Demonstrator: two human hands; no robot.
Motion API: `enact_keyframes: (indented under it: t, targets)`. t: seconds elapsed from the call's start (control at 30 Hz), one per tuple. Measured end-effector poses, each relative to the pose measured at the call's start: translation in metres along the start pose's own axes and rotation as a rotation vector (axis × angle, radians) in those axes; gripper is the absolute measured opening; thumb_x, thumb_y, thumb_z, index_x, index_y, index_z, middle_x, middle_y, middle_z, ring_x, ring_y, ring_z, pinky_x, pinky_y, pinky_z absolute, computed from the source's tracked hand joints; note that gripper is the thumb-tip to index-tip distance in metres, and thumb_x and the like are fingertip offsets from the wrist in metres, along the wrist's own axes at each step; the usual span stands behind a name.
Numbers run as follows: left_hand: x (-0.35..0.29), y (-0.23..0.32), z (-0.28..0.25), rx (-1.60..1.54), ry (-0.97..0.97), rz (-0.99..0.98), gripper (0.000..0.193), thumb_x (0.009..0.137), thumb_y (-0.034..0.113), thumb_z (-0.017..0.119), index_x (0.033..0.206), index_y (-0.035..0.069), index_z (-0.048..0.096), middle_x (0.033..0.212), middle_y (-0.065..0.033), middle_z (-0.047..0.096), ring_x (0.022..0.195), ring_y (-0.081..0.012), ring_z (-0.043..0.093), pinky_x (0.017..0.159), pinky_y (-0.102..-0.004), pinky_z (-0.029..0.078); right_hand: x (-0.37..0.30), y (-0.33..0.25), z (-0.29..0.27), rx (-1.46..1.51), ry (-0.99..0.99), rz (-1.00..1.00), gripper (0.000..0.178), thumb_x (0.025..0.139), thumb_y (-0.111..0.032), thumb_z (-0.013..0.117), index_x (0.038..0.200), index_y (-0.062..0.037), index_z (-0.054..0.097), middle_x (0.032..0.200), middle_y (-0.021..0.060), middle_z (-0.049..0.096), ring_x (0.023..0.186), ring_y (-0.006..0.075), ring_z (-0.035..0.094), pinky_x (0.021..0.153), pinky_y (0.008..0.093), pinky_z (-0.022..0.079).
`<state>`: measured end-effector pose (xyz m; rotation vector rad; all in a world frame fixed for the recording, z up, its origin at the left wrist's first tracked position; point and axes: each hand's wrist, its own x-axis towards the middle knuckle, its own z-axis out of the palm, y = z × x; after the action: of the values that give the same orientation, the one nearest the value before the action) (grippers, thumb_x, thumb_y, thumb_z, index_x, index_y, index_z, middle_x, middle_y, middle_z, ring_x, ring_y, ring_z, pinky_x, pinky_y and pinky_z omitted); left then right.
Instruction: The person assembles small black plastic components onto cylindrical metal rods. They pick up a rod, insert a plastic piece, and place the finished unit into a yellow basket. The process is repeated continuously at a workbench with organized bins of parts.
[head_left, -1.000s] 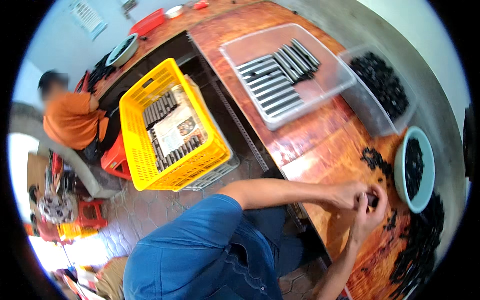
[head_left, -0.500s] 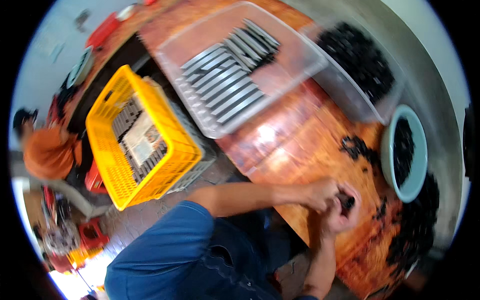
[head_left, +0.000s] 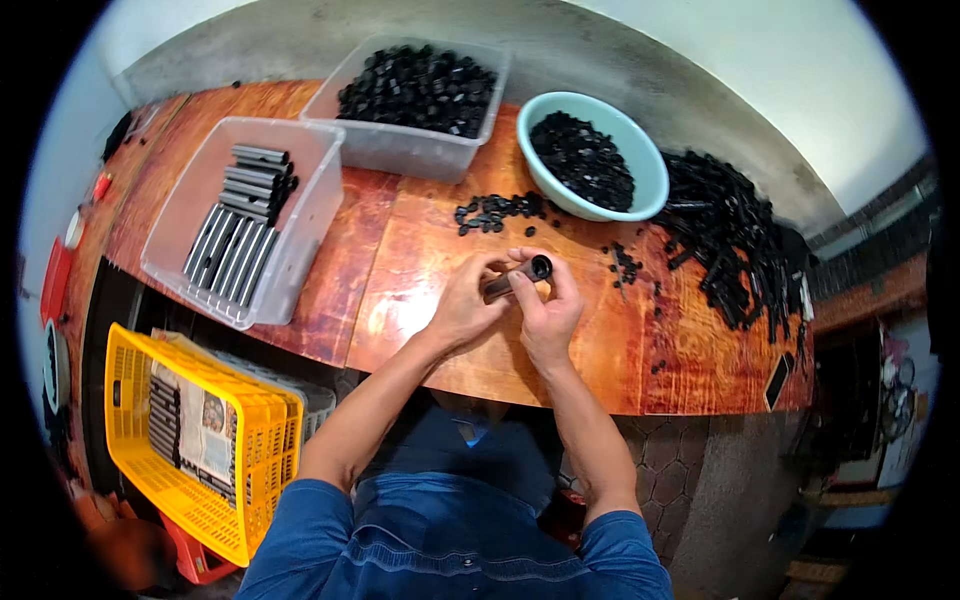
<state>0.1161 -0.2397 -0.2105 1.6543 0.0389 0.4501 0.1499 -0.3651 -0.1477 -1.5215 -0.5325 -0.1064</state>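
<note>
Over the wooden table, both of my hands hold one short dark tube (head_left: 497,289), tilted with its black open end up to the right. My left hand (head_left: 462,308) is closed round the lower part of the tube. At the upper end, the thumb and fingers of my right hand (head_left: 550,312) grip the tube beside its mouth. Small black caps (head_left: 492,212) lie loose on the table just beyond my hands. Behind them stands a pale blue-green basin (head_left: 655,185) filled with small black pieces.
A clear bin (head_left: 322,195) of silvery-grey tubes stands at the left, with another clear bin (head_left: 400,150) of black caps behind. Black strips (head_left: 735,235) are heaped at the right. Below the table's left edge sits a yellow crate (head_left: 270,430) with tubes and newspaper.
My view has swung from the left back over the table, so everything sits differently in the picture. The tube now shows clearly between my hands; before, only its dark end was visible.
</note>
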Motion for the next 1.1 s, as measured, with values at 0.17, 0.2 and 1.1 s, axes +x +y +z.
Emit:
enact_keyframes:
  t: [0.17, 0.2, 1.1]
  targets:
    - [-0.002, 0.007, 0.000, 0.048, -0.051, 0.081, 0.035, 0.083, -0.001, 0.072, 0.117, 0.000, 0.064, 0.109, -0.0143, 0.064, 0.094, -0.0242, 0.068, 0.079, -0.0336, 0.056, 0.002, -0.012, -0.017, 0.055, -0.014, 0.020, 0.033, 0.089, -0.002, 0.072, 0.120, 0.0018, 0.064, 0.114, 0.0102, 0.071, 0.107, 0.0166, 0.065, 0.097, 0.0322, 0.049]
    - [-0.004, 0.004, 0.001, 0.009, -0.042, 0.094, 0.036, 0.083, -0.003, 0.071, 0.118, -0.001, 0.064, 0.109, -0.0147, 0.064, 0.095, -0.0239, 0.068, 0.078, -0.0329, 0.057, 0.000, -0.012, -0.019, 0.051, -0.031, 0.036, 0.033, 0.089, -0.001, 0.070, 0.121, 0.0026, 0.063, 0.117, 0.0117, 0.071, 0.109, 0.0168, 0.065, 0.100, 0.0330, 0.049]
    - [-0.004, 0.005, -0.006, -0.248, -0.281, -0.031, 0.068, 0.078, -0.005, 0.082, 0.140, 0.002, 0.055, 0.088, -0.0039, 0.066, 0.081, -0.0095, 0.064, 0.073, -0.0238, 0.051, 0.030, 0.068, -0.022, 0.697, -0.069, 0.696, 0.030, 0.099, -0.035, 0.066, 0.100, -0.0068, 0.054, 0.087, 0.0114, 0.068, 0.068, 0.0182, 0.065, 0.063, 0.0318, 0.056]
